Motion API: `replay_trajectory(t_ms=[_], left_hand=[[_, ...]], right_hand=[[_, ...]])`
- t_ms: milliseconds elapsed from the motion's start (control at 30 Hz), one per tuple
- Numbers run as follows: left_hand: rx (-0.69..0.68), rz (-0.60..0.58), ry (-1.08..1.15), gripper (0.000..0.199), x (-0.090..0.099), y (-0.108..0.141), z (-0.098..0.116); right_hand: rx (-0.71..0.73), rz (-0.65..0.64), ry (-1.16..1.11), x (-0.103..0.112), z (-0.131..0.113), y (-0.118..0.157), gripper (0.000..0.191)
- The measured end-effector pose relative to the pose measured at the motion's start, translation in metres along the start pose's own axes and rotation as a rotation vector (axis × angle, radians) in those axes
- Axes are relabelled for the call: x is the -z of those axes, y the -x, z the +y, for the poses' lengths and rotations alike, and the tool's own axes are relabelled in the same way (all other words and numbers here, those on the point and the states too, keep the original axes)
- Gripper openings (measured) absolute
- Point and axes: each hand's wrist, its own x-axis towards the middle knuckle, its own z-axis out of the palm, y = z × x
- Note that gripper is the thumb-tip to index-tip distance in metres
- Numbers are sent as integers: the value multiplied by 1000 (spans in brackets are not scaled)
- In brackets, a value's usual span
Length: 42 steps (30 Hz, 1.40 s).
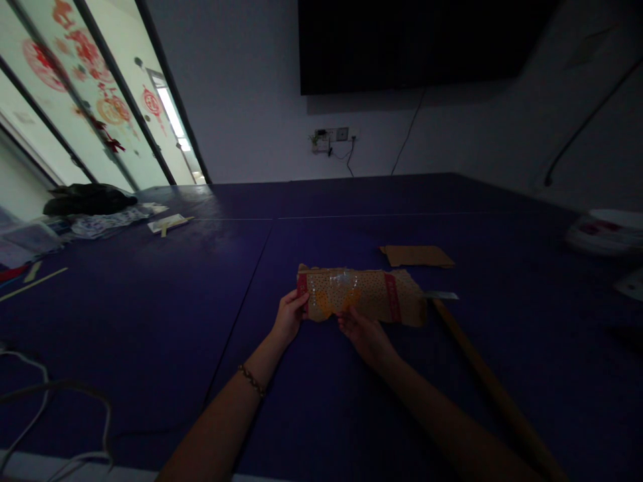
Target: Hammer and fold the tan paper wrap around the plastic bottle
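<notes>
A torn piece of brown cardboard (372, 288) with red bands, dark dots and a shiny patch of clear tape is held up over the purple table (151, 321). My left hand (290, 313) grips its left end, thumb on the front and fingers behind. At the lower edge, near the middle, my right hand (366, 335) pinches the same piece. Just beyond its right end lies a thin, pale flat strip (445, 295), partly hidden by the cardboard. A long wooden stick (487, 375) runs from there toward the front right.
Behind lies a second, flat cardboard piece (419, 256). White cables (103, 422) curl at the front left. A dark bag (90, 199), plastic packages and a small white box (169, 223) sit at the far left. Blurred white items (605, 231) are at the right edge.
</notes>
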Motion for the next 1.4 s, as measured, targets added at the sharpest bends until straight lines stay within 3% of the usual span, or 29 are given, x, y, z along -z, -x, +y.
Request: replay_trajectory(t_ms=[1400], left_hand=[[12,15,-16,31,0,0,-1]], right_hand=[[1,30,-20,-3,-1,1,24]])
